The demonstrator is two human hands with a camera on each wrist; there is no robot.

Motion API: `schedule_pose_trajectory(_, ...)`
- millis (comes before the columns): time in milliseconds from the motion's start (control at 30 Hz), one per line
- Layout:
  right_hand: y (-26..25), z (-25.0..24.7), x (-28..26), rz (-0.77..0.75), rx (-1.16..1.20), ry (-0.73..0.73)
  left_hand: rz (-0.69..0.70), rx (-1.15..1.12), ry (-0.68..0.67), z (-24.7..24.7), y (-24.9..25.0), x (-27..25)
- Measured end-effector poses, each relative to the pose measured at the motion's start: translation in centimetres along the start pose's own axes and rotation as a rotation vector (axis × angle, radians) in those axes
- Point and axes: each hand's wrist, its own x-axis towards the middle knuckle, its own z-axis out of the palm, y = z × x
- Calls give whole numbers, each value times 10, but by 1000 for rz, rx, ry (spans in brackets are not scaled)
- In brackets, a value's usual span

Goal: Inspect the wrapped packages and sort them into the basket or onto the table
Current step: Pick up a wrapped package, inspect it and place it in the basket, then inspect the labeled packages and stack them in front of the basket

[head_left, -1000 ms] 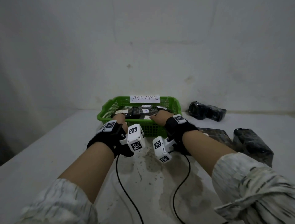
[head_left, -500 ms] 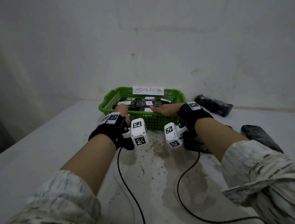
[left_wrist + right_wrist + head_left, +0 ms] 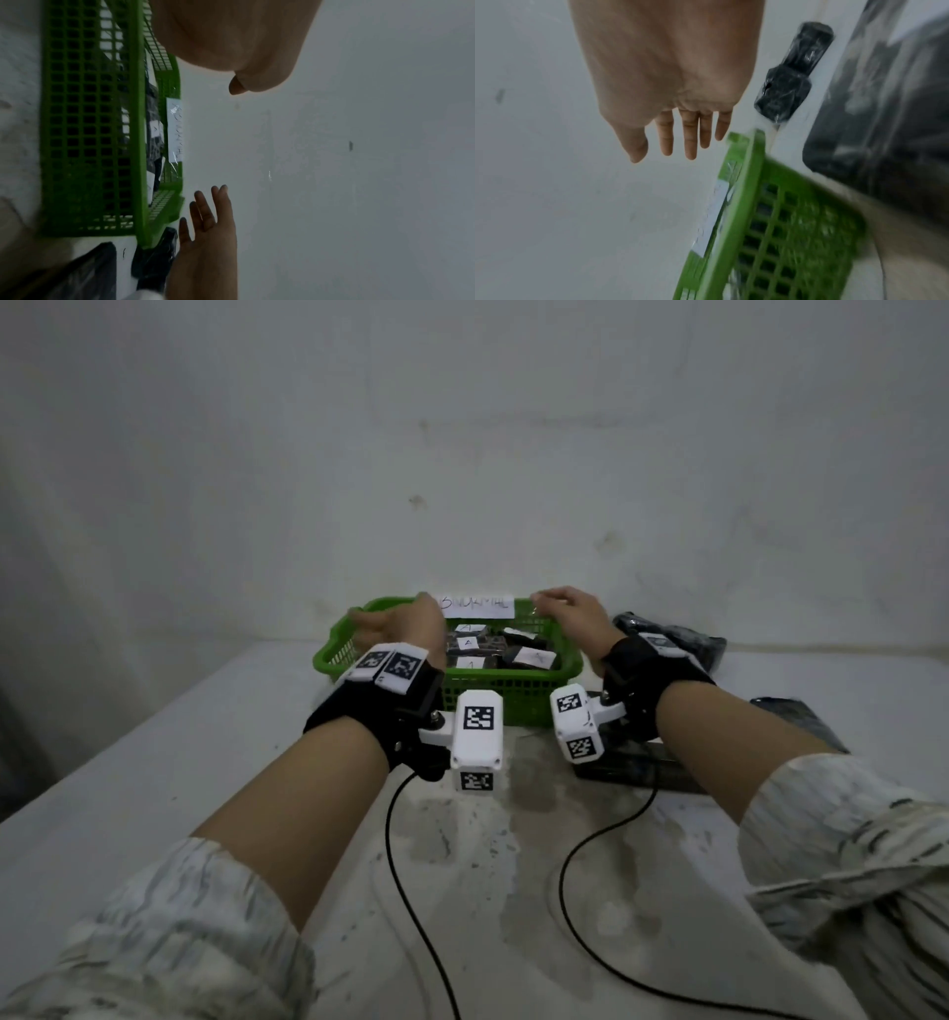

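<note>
Both hands hover above a green basket [image 3: 513, 695] on a pale desk [image 3: 154, 788], holding nothing. The right hand [image 3: 575, 618] has its fingers [image 3: 690, 138] spread straight over the far right rim, while the left hand [image 3: 405, 629] is loosely curled over the left rim. Black wrapped packages [image 3: 518, 654] with white labels lie in the basket below the hands; more black packages [image 3: 667, 639] sit on the desk to the right.

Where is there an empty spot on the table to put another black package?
Bare table lies left of the green basket. Right of the basket it is crowded with black wrapped packages, and the basket already holds several.
</note>
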Motion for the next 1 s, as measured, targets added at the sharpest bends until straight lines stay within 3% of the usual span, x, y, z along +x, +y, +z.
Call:
schedule_pose_trajectory(67, 4, -28, 5, 28, -20, 94, 103, 122, -81, 23, 4, -19)
schedule_pose_trajectory(133, 12, -59, 11, 83, -135, 127, 186, 281, -266, 51, 2, -36)
schedule_pose_trajectory(200, 26, -91, 16, 162, -286, 123, 240, 491, -479, 76, -10, -47)
schedule_pose_trajectory(267, 42, -119, 19, 241, -408, 91, 271, 678, -580, 99, -21, -58)
schedule_pose_trajectory(400, 63, -150, 18, 311, -591, 28, 274, 944, -625, 131, -36, -67)
schedule_pose_trajectory(633, 70, -147, 40, 327, -678, -58, 228, 1029, -730, 149, -35, -57)
schedule_pose_trajectory(900, 75, -125, 62, 347, -760, -144, 103, 886, -754, 153, -40, -40)
schedule_pose_trajectory(1000, 87, -122, 65, 366, -859, -71, 101, 851, -757, 153, -40, -40)
